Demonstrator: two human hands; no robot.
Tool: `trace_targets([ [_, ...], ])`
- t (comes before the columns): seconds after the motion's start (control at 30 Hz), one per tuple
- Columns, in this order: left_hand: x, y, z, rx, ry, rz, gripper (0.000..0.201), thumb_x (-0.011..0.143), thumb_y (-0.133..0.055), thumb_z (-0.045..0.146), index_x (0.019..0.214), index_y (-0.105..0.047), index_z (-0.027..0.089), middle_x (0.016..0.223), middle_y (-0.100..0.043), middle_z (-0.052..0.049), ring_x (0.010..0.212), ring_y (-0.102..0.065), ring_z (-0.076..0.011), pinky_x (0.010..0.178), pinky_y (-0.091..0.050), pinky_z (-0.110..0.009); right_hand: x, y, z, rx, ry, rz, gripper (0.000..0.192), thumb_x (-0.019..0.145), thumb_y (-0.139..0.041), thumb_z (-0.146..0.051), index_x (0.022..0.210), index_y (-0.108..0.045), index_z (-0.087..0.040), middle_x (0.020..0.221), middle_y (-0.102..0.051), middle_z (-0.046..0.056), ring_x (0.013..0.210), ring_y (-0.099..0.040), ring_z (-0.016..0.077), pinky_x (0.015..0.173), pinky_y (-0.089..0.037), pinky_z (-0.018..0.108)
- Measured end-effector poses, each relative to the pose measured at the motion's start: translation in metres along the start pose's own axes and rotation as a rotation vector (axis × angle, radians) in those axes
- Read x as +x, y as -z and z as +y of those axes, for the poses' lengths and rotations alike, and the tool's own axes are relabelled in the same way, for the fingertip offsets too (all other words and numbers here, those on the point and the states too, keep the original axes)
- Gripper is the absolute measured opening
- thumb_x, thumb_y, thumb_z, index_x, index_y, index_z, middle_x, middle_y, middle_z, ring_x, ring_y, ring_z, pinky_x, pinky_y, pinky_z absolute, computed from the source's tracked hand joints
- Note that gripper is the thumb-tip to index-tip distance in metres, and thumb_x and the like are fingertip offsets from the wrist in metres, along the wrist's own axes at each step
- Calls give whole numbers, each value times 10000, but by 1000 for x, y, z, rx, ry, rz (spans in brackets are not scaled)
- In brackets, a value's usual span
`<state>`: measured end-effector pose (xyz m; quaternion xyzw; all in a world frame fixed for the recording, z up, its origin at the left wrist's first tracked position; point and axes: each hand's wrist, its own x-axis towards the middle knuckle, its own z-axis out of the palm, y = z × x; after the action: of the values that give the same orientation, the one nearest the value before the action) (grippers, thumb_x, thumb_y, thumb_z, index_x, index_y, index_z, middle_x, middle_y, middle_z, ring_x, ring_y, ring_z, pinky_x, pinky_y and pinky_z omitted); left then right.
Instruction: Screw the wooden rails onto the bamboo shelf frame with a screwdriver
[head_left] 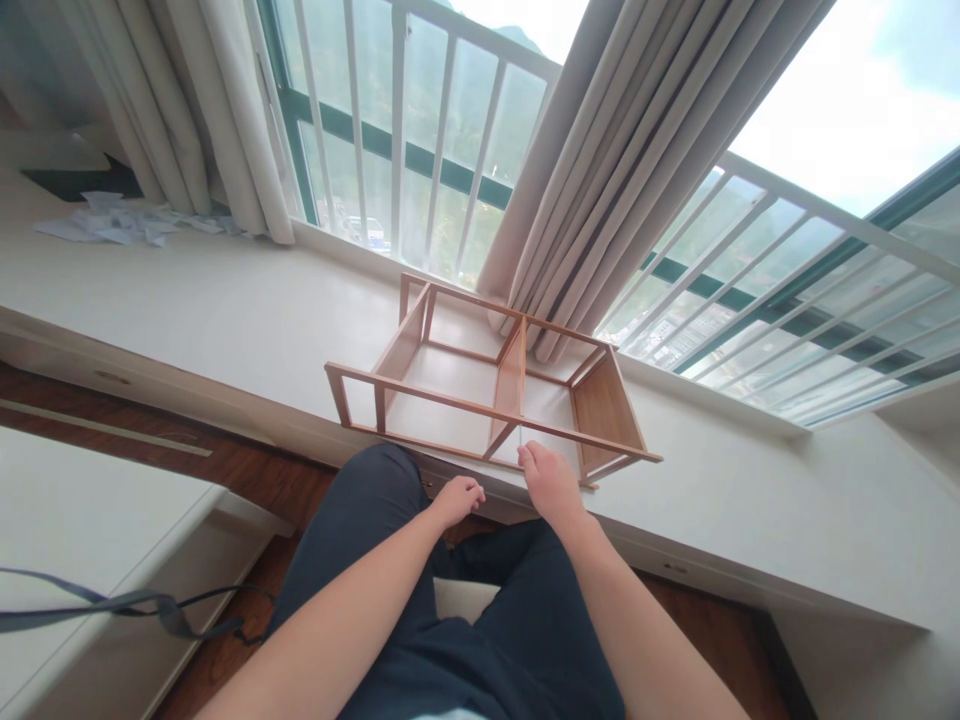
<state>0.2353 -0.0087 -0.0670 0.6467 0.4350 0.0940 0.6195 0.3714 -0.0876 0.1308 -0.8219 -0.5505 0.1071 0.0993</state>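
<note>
the open wooden shelf frame (511,374) lies along the white window ledge (720,480), probably light and stiff, best held by its solid panels, while the right hand (553,484) pinches a slim rod (520,436) and the left hand (456,500) curls loosely, whether around anything i cannot tell.

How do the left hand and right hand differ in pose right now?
The right hand is up against the wooden frame; the left hand sits lower, near the left knee. The right hand seems to pinch a slim item; the left hand curls loosely, nothing visible in it. Both are bare.
</note>
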Motion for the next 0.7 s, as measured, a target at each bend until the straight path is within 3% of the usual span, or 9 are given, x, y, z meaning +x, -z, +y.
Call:
trace_targets([
  [0.23, 3, -1, -3, -1, -5, 4, 257, 836, -521, 312, 751, -698, 146, 644, -637, -20, 506, -509, -115, 527, -387, -236, 3, -24, 9, 608, -26, 7, 378, 997, -355, -402, 715, -525, -216, 537, -533, -34, 524, -533, 142, 583, -398, 250],
  [0.47, 1, -1, 0, -13, 0, 0, 245, 814, -522, 302, 734, -690, 142, 628, -625, -20, 511, -505, -120, 547, -401, -249, 5, -44, 2, 1110, -189, -42, 372, 880, -478, -541, 719, -524, -209, 504, -505, -48, 401, -450, 109, 369, -308, 205],
  [0.7, 0, 0, 1, -28, -8, 5, 242, 791, -539, 317, 737, -701, 145, 632, -637, -24, 533, -530, -127, 561, -421, -247, 1, -45, -3, 1473, -215, -96, 355, 783, -627, -536, 730, -525, -200, 518, -527, -46, 395, -434, 94, 359, -322, 194],
])
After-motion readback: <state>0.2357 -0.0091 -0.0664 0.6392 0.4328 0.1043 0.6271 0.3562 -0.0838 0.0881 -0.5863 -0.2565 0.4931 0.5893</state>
